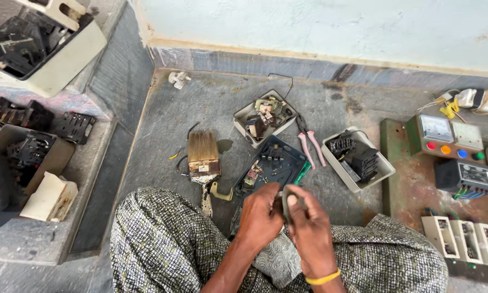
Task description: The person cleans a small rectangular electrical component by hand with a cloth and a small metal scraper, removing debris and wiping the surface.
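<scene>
Small dark part (pixel 285 202), roughly ring- or strip-shaped, sits pinched between both hands just above the lap, in front of the dark open tray (pixel 273 163). Exact kind unclear, mostly hidden by fingers. Left hand (pixel 261 214) curls around its left side, fingers clenched on it; right hand (pixel 308 220) grips the right side with thumb on top, a yellow band (pixel 323 279) on that wrist. Both hands grasp the same part and touch each other.

Judgement on doing this step well: keep the part low over the lap so nothing drops onto the floor, brace one hand as the anchor and work with the other, thumb pressure kept even so the piece does not slip or bend.

Around: the dark tray holds small electrical bits. Paintbrush (pixel 202 154) lies to its left on the grey floor (pixel 162 130). Pink-handled pliers (pixel 310 146) lie just right of the tray, between it and a white box with black parts (pixel 358 158). Another white box (pixel 264 116) sits farther back. Panel with coloured buttons (pixel 453 138) far right.
</scene>
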